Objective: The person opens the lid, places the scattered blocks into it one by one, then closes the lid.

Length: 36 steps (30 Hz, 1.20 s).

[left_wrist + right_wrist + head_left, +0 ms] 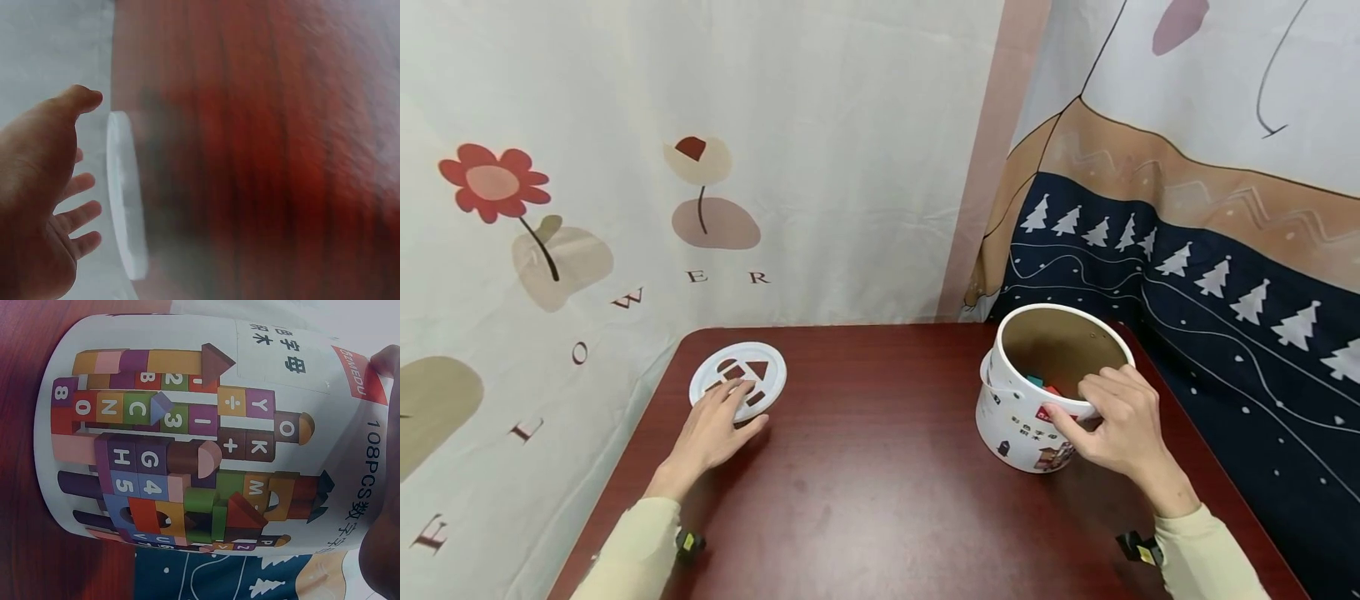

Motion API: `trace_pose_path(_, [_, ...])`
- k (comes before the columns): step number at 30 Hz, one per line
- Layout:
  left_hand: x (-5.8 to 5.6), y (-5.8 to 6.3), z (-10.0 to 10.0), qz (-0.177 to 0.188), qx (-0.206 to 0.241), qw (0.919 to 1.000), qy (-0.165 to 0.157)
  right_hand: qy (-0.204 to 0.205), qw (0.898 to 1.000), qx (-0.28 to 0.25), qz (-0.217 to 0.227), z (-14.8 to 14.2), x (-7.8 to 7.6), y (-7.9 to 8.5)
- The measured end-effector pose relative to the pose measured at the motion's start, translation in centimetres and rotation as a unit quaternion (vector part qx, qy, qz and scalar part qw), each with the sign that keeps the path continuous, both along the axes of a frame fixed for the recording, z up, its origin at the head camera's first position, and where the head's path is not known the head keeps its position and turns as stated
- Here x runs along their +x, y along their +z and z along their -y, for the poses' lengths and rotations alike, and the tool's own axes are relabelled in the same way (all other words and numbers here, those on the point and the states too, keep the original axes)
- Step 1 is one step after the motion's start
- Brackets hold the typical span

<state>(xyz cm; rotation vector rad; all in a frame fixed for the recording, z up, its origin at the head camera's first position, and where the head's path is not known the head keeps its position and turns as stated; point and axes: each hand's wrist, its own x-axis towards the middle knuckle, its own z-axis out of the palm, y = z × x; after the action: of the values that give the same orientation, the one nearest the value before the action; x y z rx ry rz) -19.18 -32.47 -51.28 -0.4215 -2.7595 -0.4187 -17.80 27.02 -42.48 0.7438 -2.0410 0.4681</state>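
Note:
On the right of the table stands a white bucket (1018, 425) with toy-block pictures and letters printed on its side. Its top is uncovered, and a few coloured blocks (1043, 386) show inside. My right hand (1112, 417) grips the near right rim, fingers over the edge and thumb on the outside. The printed wall of the bucket (187, 456) fills the right wrist view. At the left lies a round white lid (772, 364) with shaped cut-outs. Above its near side is my left hand (711, 429), fingers spread and holding nothing; whether the fingertips touch the lid, I cannot tell.
The dark red wooden table (865, 467) runs back to a pale curtain (850, 167) printed with flowers. A navy cloth with white trees (1217, 333) hangs along the right edge. The bucket's white handle (987, 379) hangs down its left side.

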Motion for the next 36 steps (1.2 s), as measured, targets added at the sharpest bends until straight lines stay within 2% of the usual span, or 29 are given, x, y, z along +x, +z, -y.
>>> trace_pose_path(5, [0.5,-0.7,0.7,0.040,-0.014,0.9989,0.019,0.001,1.000,0.000,-0.002,0.0,0.0,0.0])
trace_pose_path(8, [0.7,-1.0,0.8,0.044,-0.023,0.9986,0.020,0.001,1.000,-0.001,-0.004,0.0,0.1,0.0])
trace_pose_path(18, [0.7,-1.7,1.1,-0.003,-0.025,0.9997,-0.001,0.004,1.000,-0.004,-0.008,0.2,0.2,0.3])
trace_pose_path(26, [0.7,-2.0,0.7,-0.008,-0.038,0.9991,-0.019,0.003,1.000,-0.004,-0.002,-0.1,0.0,-0.1])
trace_pose_path(31, [0.5,-1.8,0.3,-0.034,-0.035,0.9985,-0.024,0.005,1.000,-0.004,-0.002,-0.1,-0.1,-0.2])
trace_pose_path(36, [-0.4,-1.0,-0.2,-0.074,-0.024,0.9963,-0.036,0.008,1.000,-0.005,-0.002,0.0,-0.1,-0.1])
